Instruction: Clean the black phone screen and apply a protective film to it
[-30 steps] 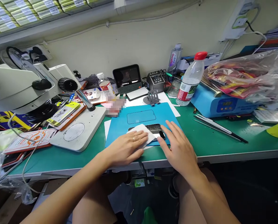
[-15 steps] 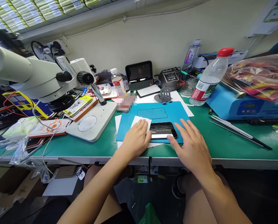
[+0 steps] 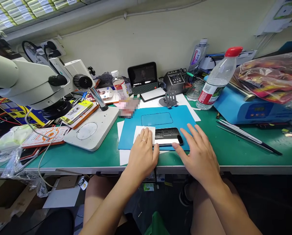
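A dark phone (image 3: 169,133) lies flat on the blue mat (image 3: 128,137), its glossy face up with bright reflections across it. My left hand (image 3: 143,151) rests with outstretched fingers on a white wipe (image 3: 137,131), which covers the phone's left end. Its thumb lies near the phone's lower edge. At the phone's right end is my right hand (image 3: 200,151), fingers spread, with the thumb at the near right corner. Whether that thumb presses the phone or just hovers, I cannot tell. A thin phone-shaped outline (image 3: 157,118) lies on the mat behind the phone.
A microscope (image 3: 38,78) stands at left above its white base (image 3: 94,130). Tweezers (image 3: 249,137) lie at right, near a blue machine (image 3: 253,104) and a red-capped bottle (image 3: 217,78). At the back are a small screen (image 3: 143,76) and a black metal holder (image 3: 170,99).
My left hand has turned to point straighter ahead and shifted slightly left on the wipe. The right hand stays at the phone's right end. The whole view has shifted a little.
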The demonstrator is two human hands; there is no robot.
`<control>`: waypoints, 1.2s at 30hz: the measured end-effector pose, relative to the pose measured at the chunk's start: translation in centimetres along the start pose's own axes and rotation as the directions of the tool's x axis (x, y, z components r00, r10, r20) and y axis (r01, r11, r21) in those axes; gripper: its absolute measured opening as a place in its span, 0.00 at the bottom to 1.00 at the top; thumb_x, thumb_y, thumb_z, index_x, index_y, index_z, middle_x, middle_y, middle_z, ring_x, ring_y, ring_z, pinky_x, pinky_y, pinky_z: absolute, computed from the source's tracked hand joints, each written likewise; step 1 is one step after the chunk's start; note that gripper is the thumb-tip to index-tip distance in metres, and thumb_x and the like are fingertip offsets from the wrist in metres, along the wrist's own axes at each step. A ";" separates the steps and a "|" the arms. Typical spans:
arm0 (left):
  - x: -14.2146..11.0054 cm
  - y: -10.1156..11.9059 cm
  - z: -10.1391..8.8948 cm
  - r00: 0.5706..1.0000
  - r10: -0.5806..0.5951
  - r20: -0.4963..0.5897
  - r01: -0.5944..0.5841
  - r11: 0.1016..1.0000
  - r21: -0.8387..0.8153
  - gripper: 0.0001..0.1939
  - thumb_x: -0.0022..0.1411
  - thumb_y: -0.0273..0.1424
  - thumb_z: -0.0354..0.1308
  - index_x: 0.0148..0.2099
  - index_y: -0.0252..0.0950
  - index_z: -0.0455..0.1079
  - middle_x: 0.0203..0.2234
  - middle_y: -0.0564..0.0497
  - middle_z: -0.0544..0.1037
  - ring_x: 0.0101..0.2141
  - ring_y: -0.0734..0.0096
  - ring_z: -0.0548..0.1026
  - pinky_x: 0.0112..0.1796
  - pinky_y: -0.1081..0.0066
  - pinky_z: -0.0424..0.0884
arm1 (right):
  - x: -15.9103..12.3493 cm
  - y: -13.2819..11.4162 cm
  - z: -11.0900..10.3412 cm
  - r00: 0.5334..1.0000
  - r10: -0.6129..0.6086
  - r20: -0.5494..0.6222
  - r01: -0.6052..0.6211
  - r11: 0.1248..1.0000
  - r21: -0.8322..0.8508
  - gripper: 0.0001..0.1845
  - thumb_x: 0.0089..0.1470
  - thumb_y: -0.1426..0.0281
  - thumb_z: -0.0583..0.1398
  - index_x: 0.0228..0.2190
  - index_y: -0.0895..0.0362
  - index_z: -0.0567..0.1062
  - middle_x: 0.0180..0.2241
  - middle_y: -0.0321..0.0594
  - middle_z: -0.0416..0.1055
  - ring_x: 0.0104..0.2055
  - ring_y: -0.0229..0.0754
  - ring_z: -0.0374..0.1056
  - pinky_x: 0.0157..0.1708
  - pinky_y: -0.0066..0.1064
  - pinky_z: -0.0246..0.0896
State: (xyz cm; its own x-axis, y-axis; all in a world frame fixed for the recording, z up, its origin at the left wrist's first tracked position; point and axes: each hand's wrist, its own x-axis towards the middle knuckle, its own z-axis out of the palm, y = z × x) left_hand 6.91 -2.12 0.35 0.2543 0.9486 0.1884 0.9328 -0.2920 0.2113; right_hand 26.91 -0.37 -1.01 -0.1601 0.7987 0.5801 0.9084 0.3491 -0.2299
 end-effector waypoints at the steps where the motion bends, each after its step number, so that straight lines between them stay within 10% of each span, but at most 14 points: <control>1: -0.5 0.1 0.1 1.000 0.005 -0.003 -0.005 1.000 -0.003 0.30 0.75 0.36 0.39 0.70 0.20 0.51 0.69 0.32 0.53 0.70 0.48 0.50 0.67 0.49 0.55 | 0.0 0.0 0.0 1.000 0.000 0.001 0.000 1.000 0.003 0.32 0.65 0.51 0.52 0.57 0.62 0.71 0.64 0.58 0.64 0.68 0.62 0.54 0.59 0.56 0.61; 8: -0.4 -2.2 -1.3 0.973 0.220 0.073 -0.217 0.975 -0.039 0.29 0.71 0.34 0.42 0.70 0.24 0.53 0.69 0.34 0.55 0.70 0.51 0.51 0.68 0.51 0.53 | -0.1 -0.2 0.0 0.999 0.032 0.006 -0.032 0.999 -0.019 0.30 0.65 0.53 0.53 0.57 0.61 0.71 0.64 0.56 0.63 0.69 0.61 0.53 0.61 0.58 0.57; 14: 4.7 -6.5 -4.4 0.703 0.638 0.315 -0.595 0.770 -0.230 0.33 0.67 0.29 0.44 0.72 0.27 0.50 0.71 0.40 0.51 0.71 0.58 0.47 0.69 0.54 0.47 | -0.4 -0.4 -0.2 0.998 0.061 -0.025 -0.062 0.997 -0.037 0.29 0.65 0.55 0.53 0.57 0.61 0.71 0.64 0.56 0.63 0.69 0.61 0.52 0.65 0.59 0.49; 20: 8.8 -1.7 -1.8 0.564 0.774 0.289 -0.706 0.633 -0.318 0.36 0.62 0.29 0.47 0.71 0.22 0.52 0.71 0.38 0.49 0.71 0.55 0.47 0.69 0.55 0.46 | -0.4 -0.5 -0.2 0.994 0.098 -0.041 -0.099 0.995 -0.016 0.29 0.65 0.57 0.54 0.60 0.61 0.68 0.66 0.55 0.61 0.70 0.60 0.50 0.65 0.58 0.49; 24: 9.6 -0.9 -1.3 0.559 0.773 0.301 -0.705 0.634 -0.319 0.38 0.60 0.29 0.47 0.72 0.26 0.50 0.72 0.41 0.47 0.71 0.56 0.45 0.69 0.52 0.46 | -0.6 -0.2 -0.3 0.995 0.092 -0.029 -0.092 0.996 0.017 0.29 0.64 0.57 0.54 0.61 0.59 0.66 0.66 0.53 0.61 0.70 0.59 0.50 0.65 0.57 0.50; 31: 6.6 -6.6 -4.2 0.575 0.749 0.328 -0.663 0.662 -0.350 0.41 0.59 0.33 0.48 0.73 0.29 0.47 0.72 0.43 0.46 0.71 0.53 0.46 0.69 0.51 0.46 | -0.5 -0.3 -0.1 0.997 0.073 -0.024 -0.073 0.997 0.009 0.31 0.64 0.57 0.55 0.61 0.63 0.65 0.66 0.57 0.60 0.71 0.60 0.48 0.66 0.57 0.49; 36: 9.1 -3.3 -2.3 0.596 0.733 0.328 -0.661 0.680 -0.318 0.41 0.58 0.33 0.49 0.71 0.22 0.50 0.71 0.36 0.50 0.71 0.53 0.48 0.68 0.54 0.48 | -0.4 -0.3 -0.2 0.998 0.068 -0.019 -0.068 0.998 0.013 0.31 0.64 0.57 0.55 0.62 0.62 0.65 0.66 0.56 0.60 0.71 0.60 0.49 0.65 0.56 0.51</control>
State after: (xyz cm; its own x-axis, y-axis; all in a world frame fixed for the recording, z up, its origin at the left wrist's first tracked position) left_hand 5.55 7.24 3.53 0.9190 0.3915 -0.0473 0.3848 -0.8641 0.3245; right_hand 26.81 -0.89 -1.00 -0.0909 0.8112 0.5776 0.9122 0.3005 -0.2785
